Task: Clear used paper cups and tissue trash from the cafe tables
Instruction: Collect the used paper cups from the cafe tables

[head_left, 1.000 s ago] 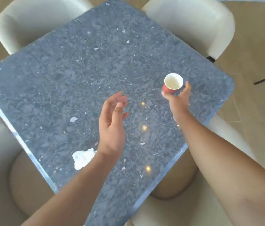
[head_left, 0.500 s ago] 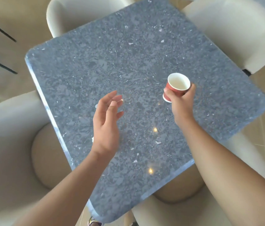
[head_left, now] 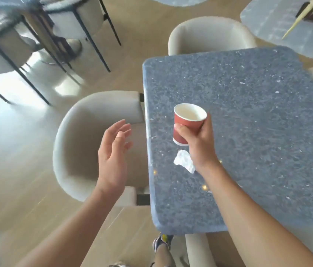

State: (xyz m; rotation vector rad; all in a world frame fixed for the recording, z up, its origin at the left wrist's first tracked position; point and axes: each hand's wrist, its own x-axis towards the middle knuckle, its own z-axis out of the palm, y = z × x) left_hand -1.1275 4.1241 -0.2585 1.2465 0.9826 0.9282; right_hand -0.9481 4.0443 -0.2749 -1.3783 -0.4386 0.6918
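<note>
A blue-grey stone table (head_left: 248, 132) is standing on wood flooring (head_left: 17, 199). The right hand (head_left: 196, 143) is gripping one red paper cup (head_left: 187, 125); one crumpled tissue (head_left: 184, 163) is lying just beneath it. The left hand (head_left: 113, 157) is hovering spread, empty, over a cream chair (head_left: 71, 151).

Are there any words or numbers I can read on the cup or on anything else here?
None. The red paper cup in the right hand shows a plain red side with no print facing the camera.
The crumpled tissue and the speckled table are blank.
The shoe is too blurred to tell if it has any marking.
</note>
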